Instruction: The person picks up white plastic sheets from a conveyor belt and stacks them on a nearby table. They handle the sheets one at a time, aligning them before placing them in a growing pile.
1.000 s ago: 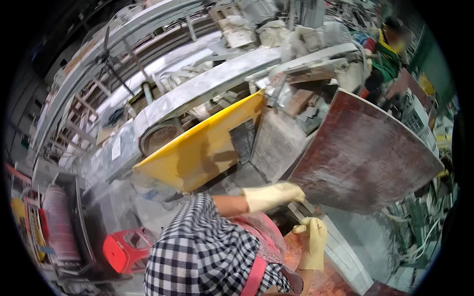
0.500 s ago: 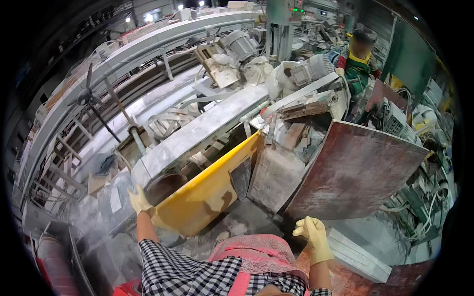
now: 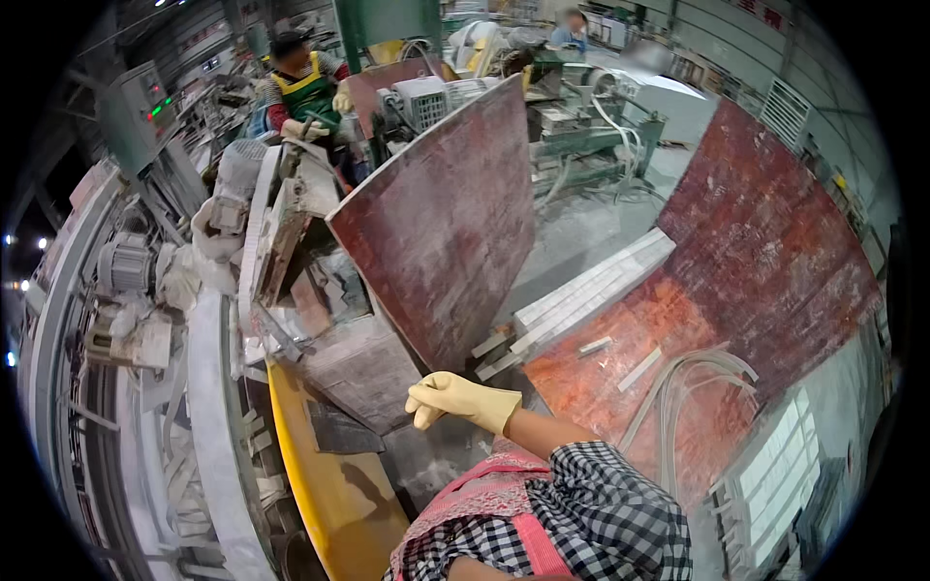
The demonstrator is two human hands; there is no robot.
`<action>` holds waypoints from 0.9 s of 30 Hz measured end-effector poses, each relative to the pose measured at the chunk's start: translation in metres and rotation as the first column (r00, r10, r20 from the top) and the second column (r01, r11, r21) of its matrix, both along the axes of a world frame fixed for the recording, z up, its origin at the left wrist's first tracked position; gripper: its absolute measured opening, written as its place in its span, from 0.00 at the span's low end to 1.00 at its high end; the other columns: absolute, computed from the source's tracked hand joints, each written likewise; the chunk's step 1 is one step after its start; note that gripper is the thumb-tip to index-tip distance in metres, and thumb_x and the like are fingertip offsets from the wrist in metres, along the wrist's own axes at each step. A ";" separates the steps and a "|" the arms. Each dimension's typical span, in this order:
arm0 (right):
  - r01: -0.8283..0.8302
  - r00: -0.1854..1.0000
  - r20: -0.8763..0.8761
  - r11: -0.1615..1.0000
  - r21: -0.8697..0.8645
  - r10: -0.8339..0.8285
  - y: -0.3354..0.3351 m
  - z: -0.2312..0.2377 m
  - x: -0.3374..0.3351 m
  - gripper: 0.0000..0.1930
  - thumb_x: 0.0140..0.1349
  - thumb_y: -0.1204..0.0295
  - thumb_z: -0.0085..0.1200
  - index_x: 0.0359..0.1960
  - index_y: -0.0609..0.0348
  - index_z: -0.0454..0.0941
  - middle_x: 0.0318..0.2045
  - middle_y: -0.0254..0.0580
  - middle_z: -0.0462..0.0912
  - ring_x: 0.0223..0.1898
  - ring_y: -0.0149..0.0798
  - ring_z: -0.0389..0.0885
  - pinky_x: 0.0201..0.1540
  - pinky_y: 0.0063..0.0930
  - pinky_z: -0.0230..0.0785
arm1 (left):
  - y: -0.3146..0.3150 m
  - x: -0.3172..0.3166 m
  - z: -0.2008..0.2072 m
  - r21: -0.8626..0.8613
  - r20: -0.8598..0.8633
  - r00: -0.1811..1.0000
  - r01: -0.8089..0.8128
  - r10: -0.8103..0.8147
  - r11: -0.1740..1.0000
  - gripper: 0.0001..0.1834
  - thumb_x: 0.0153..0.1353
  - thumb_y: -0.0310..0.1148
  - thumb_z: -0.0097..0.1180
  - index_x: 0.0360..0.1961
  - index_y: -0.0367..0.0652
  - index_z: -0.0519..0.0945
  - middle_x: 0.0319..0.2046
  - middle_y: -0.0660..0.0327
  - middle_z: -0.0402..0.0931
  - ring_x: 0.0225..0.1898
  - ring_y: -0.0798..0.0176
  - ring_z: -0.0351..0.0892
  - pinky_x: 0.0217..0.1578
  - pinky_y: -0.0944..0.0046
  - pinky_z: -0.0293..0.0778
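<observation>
My right hand (image 3: pixel 463 402), in a cream rubber glove, hovers at the middle of the view in front of my body. Its fingers are curled in, and nothing shows between them. The nearest things are the yellow panel (image 3: pixel 339 504), to its left and below, and a grey box-like block (image 3: pixel 360 366) beyond it. Past the fingertips a large reddish-brown board (image 3: pixel 450 228) leans upright at a slant. My left hand is outside the picture.
A stack of white strips (image 3: pixel 596 290) lies on an orange-red board (image 3: pixel 649 358) at right, beside coiled pale hoses (image 3: pixel 668 397). Another dark red board (image 3: pixel 775 252) stands behind. A machine bed (image 3: pixel 218 426) runs along the left. A co-worker (image 3: pixel 305 92) stands at far left.
The view has swung to the right, bringing the orange-red board and white strips further in. My left hand, earlier at the yellow panel's end, has left view. My right hand stays curled.
</observation>
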State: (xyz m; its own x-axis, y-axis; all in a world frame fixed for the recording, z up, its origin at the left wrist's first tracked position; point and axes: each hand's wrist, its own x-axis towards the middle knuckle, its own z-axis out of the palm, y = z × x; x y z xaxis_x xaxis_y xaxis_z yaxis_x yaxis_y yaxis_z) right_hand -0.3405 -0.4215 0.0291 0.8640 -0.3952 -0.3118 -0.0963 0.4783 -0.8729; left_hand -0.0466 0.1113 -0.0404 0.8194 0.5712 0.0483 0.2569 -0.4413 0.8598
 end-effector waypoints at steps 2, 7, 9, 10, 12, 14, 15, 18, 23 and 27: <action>0.049 0.999 0.021 0.999 0.016 -0.050 0.001 -0.005 -0.009 0.17 0.78 0.58 0.55 0.41 0.61 0.84 0.30 0.46 0.91 0.30 0.37 0.90 0.39 0.31 0.83 | -0.017 0.001 0.003 0.034 -0.008 1.000 0.012 -0.012 0.999 0.32 0.76 0.51 0.51 0.66 0.32 0.74 0.64 0.49 0.76 0.63 0.47 0.77 0.66 0.52 0.68; 0.113 0.993 0.024 0.991 0.072 -0.115 -0.003 -0.004 -0.038 0.17 0.79 0.59 0.54 0.43 0.63 0.84 0.31 0.46 0.91 0.35 0.38 0.91 0.44 0.32 0.83 | -0.033 0.003 0.020 0.097 -0.007 0.999 0.051 -0.050 0.994 0.31 0.75 0.50 0.50 0.62 0.30 0.75 0.61 0.44 0.78 0.60 0.44 0.78 0.64 0.50 0.69; 0.106 0.994 0.001 0.992 0.062 -0.106 -0.005 -0.001 -0.047 0.18 0.79 0.60 0.53 0.44 0.65 0.85 0.31 0.46 0.90 0.34 0.38 0.90 0.45 0.32 0.83 | -0.021 -0.002 0.024 0.111 -0.003 0.998 0.068 -0.068 0.992 0.30 0.75 0.50 0.50 0.61 0.30 0.76 0.60 0.43 0.78 0.59 0.42 0.78 0.64 0.49 0.69; 0.109 0.994 -0.018 0.992 0.061 -0.109 -0.005 0.000 -0.048 0.18 0.78 0.60 0.53 0.45 0.66 0.85 0.31 0.46 0.90 0.35 0.38 0.90 0.48 0.33 0.83 | -0.008 -0.007 0.024 0.114 -0.006 0.998 0.055 -0.054 0.992 0.30 0.75 0.50 0.50 0.60 0.29 0.76 0.59 0.42 0.78 0.58 0.42 0.78 0.63 0.49 0.70; 0.151 0.988 0.040 0.988 0.003 -0.151 0.000 0.004 -0.050 0.17 0.77 0.62 0.55 0.44 0.69 0.84 0.31 0.48 0.89 0.35 0.40 0.90 0.46 0.34 0.83 | 0.028 -0.029 0.021 0.110 -0.018 1.000 -0.022 0.024 0.994 0.30 0.75 0.49 0.49 0.58 0.28 0.76 0.58 0.40 0.79 0.57 0.40 0.79 0.62 0.48 0.70; 0.166 0.986 0.027 0.986 -0.018 -0.166 0.002 0.006 -0.050 0.16 0.78 0.63 0.55 0.43 0.66 0.85 0.29 0.48 0.90 0.31 0.41 0.90 0.41 0.33 0.84 | 0.055 -0.052 0.015 0.134 -0.023 0.994 -0.106 0.110 0.985 0.29 0.75 0.49 0.49 0.57 0.28 0.77 0.56 0.38 0.79 0.56 0.39 0.79 0.62 0.48 0.70; 0.183 0.982 -0.045 0.983 -0.030 -0.184 0.003 0.006 -0.050 0.16 0.78 0.61 0.55 0.43 0.63 0.85 0.29 0.47 0.90 0.31 0.41 0.90 0.40 0.33 0.83 | 0.063 -0.060 0.013 0.125 -0.036 0.987 -0.152 0.157 0.981 0.29 0.75 0.49 0.49 0.56 0.27 0.77 0.56 0.38 0.80 0.56 0.38 0.79 0.61 0.47 0.71; 0.133 0.983 -0.122 0.989 -0.061 -0.139 0.007 0.006 -0.035 0.18 0.79 0.61 0.53 0.44 0.65 0.85 0.30 0.48 0.91 0.31 0.41 0.91 0.41 0.34 0.85 | 0.073 -0.068 0.019 -0.092 -0.004 0.993 -0.118 0.118 0.989 0.33 0.76 0.53 0.43 0.58 0.27 0.77 0.55 0.40 0.81 0.58 0.44 0.79 0.61 0.49 0.69; 0.027 0.996 -0.084 0.997 -0.078 -0.034 0.024 0.008 -0.002 0.19 0.79 0.58 0.54 0.44 0.64 0.85 0.31 0.47 0.91 0.31 0.40 0.91 0.40 0.32 0.83 | 0.086 -0.070 0.034 -0.025 -0.094 0.995 -0.038 0.036 0.999 0.36 0.74 0.55 0.47 0.65 0.31 0.76 0.59 0.45 0.81 0.58 0.49 0.78 0.63 0.53 0.68; -0.020 0.999 -0.030 1.000 0.012 0.021 0.041 0.006 0.021 0.18 0.78 0.59 0.55 0.44 0.63 0.85 0.33 0.47 0.92 0.35 0.40 0.92 0.45 0.33 0.84 | 0.110 -0.060 0.018 -0.139 -0.072 0.997 0.022 -0.032 0.990 0.33 0.73 0.55 0.51 0.53 0.28 0.78 0.46 0.49 0.79 0.46 0.53 0.77 0.54 0.52 0.73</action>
State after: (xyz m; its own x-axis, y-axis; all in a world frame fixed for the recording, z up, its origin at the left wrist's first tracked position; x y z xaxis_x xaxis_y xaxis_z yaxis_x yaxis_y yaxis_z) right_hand -0.3194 -0.3806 0.0356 0.8622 -0.3737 -0.3421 -0.1322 0.4859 -0.8640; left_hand -0.1067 0.2217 -0.0220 0.8331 0.5457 -0.0903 0.3114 -0.3278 0.8920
